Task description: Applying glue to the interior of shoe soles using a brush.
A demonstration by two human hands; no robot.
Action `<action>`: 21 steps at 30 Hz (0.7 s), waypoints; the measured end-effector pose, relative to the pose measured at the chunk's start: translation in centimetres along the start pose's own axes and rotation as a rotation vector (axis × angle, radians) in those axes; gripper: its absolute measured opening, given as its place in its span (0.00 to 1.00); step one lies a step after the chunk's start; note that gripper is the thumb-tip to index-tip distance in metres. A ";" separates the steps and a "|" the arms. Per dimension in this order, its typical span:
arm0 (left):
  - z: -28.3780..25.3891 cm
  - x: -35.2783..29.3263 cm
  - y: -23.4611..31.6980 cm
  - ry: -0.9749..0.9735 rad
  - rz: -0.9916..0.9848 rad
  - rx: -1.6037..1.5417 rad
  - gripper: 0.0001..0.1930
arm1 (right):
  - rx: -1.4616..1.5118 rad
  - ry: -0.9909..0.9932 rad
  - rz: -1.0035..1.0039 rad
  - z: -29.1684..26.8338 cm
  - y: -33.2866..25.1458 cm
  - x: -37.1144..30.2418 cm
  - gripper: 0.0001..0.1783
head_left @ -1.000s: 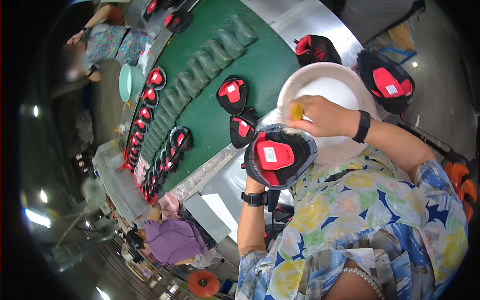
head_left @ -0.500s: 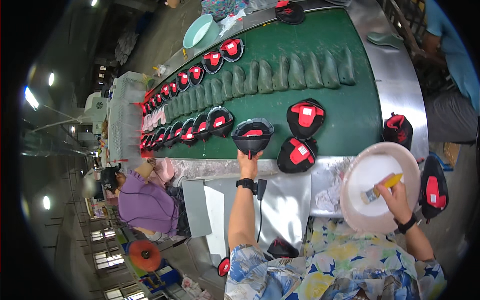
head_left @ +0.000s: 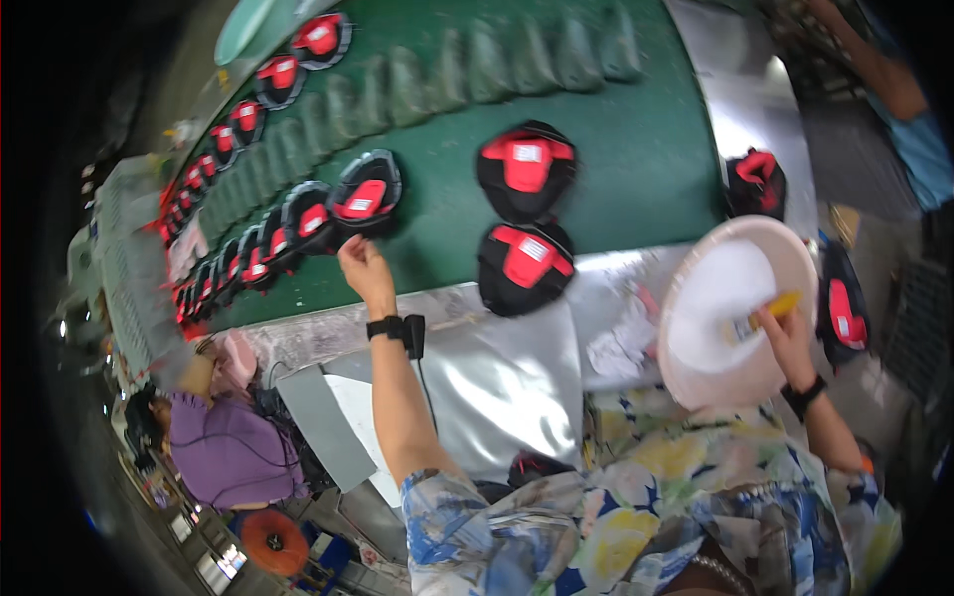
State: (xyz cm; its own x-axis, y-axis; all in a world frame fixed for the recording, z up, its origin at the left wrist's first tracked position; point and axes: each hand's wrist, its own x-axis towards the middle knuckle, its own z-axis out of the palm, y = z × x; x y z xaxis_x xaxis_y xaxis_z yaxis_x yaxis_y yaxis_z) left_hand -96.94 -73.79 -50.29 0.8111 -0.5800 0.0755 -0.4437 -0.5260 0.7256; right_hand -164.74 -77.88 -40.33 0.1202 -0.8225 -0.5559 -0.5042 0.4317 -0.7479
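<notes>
My left hand (head_left: 366,266) is just below the nearest black-and-red shoe upper (head_left: 366,197), at the near end of the front row. Its fingers are curled together and I see nothing in them; a small gap seems to part the fingertips from the upper's edge. A yellow-handled brush (head_left: 784,302) is gripped in my right hand (head_left: 790,343). Its blurred bristles are over the white contents of a pale pink basin (head_left: 674,370). Two more shoe uppers (head_left: 527,164) (head_left: 525,266) lie one behind the other on the green tabletop (head_left: 437,214).
Green shoe lasts (head_left: 487,65) stand in a row across the table, with more uppers (head_left: 280,79) behind. A crumpled white cloth (head_left: 624,343) lies beside the basin. At the left sits a person in purple (head_left: 224,447); another person's arm (head_left: 879,65) is at far right.
My left hand has moved left and let go of the upper, which now stands at the near end of the front row. My right hand still holds the brush over the basin. The view has shifted.
</notes>
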 end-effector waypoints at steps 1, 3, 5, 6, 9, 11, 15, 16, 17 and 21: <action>1.0 -2.4 2.4 -0.271 -0.014 -0.064 0.18 | -0.012 0.030 -0.019 0.0 0.7 0.6 0.10; 1.8 -7.8 3.1 -0.621 0.247 0.400 0.19 | -0.064 -0.006 -0.079 0.9 -1.1 1.8 0.13; 2.5 -11.0 5.3 -0.719 0.231 0.457 0.17 | -0.098 -0.008 -0.083 1.9 -1.7 2.5 0.14; 2.7 -11.8 6.5 -0.779 0.222 0.530 0.15 | -0.007 -0.013 -0.140 2.8 -2.5 2.5 0.13; 1.7 -14.2 11.8 -0.717 -0.166 0.010 0.13 | -0.177 -0.024 -0.228 2.9 -3.3 1.9 0.13; -0.4 -18.5 16.6 -0.618 0.306 0.009 0.15 | -0.107 0.020 -0.247 3.4 -3.1 1.5 0.12; -4.0 -26.2 11.7 -0.959 0.781 0.333 0.11 | -0.077 -0.128 -0.430 5.4 -3.3 0.5 0.11; -4.7 -28.1 10.4 -0.961 0.821 0.418 0.13 | -0.292 -0.269 -0.561 5.3 -2.7 0.5 0.10; -4.9 -29.3 10.3 -1.001 0.758 0.502 0.19 | -0.514 -0.404 -0.684 5.3 -1.8 0.6 0.10; -1.2 -31.8 13.2 -0.782 0.244 0.337 0.31 | -0.380 -0.216 -0.764 2.5 -2.0 -0.6 0.10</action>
State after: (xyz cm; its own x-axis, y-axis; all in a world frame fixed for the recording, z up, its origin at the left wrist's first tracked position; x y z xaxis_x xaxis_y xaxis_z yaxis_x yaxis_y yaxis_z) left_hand -128.13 -61.49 -42.29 0.2407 -0.8943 -0.3771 -0.7594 -0.4155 0.5007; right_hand -161.70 -77.30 -39.40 0.6804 -0.7318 -0.0383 -0.4658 -0.3915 -0.7936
